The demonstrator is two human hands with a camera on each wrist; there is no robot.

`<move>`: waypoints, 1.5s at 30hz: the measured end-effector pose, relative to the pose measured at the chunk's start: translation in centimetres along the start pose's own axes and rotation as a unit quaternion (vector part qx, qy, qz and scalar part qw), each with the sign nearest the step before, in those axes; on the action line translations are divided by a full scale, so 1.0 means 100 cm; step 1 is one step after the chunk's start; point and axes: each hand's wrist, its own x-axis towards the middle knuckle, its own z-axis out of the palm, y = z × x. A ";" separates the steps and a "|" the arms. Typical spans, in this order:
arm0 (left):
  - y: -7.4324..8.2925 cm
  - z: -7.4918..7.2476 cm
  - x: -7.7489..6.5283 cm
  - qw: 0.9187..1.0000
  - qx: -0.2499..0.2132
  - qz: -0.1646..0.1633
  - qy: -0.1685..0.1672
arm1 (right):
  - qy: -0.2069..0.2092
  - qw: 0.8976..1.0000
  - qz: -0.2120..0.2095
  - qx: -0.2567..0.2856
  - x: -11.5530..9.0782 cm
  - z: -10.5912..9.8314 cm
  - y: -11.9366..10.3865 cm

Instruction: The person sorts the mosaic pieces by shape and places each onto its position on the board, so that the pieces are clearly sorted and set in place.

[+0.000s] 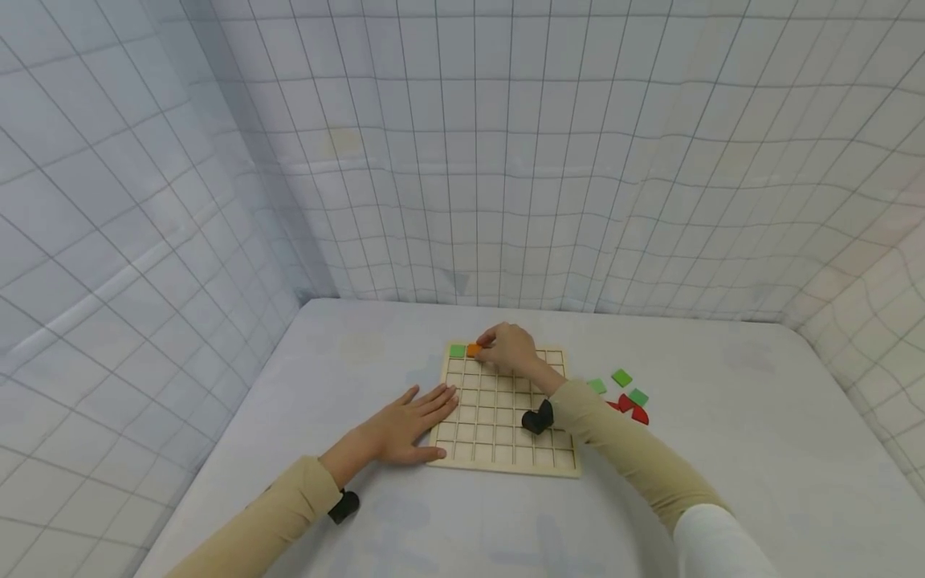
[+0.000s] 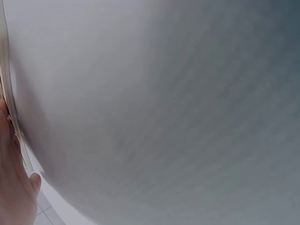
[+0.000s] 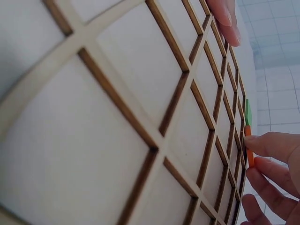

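A wooden grid board (image 1: pixel 486 413) with square cells lies on the table. At its far left corner sits a green square tile (image 1: pixel 458 351). Right beside that tile, my right hand (image 1: pixel 510 350) pinches an orange tile (image 1: pixel 473 350) between thumb and fingers at the far row. The right wrist view shows the orange tile (image 3: pixel 249 146) edge-on, close to the green tile (image 3: pixel 248 111). With fingers spread, my left hand (image 1: pixel 405 427) rests on the board's left edge. Only part of this hand (image 2: pixel 16 173) appears in the left wrist view.
Right of the board lie loose green tiles (image 1: pixel 622 377) and red curved pieces (image 1: pixel 639 415). My right forearm passes over the board's right side, and a black wrist device (image 1: pixel 538 417) hangs there. A grid-patterned curtain (image 1: pixel 462 160) stands behind the table (image 1: pixel 723 417).
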 end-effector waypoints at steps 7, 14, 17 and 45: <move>0.002 0.001 -0.001 1.000 -0.005 0.002 0.004 | -0.003 1.000 0.002 -0.002 -0.003 0.003 0.000; 0.001 -0.001 -0.002 1.000 -0.003 0.002 0.009 | 0.002 1.000 0.001 0.001 -0.005 0.001 -0.004; 0.001 0.000 -0.002 1.000 -0.005 0.004 0.008 | -0.004 1.000 0.000 0.002 -0.005 0.002 -0.004; -0.002 -0.001 0.000 1.000 -0.012 0.008 0.013 | 0.042 0.998 -0.034 0.023 -0.018 -0.008 -0.003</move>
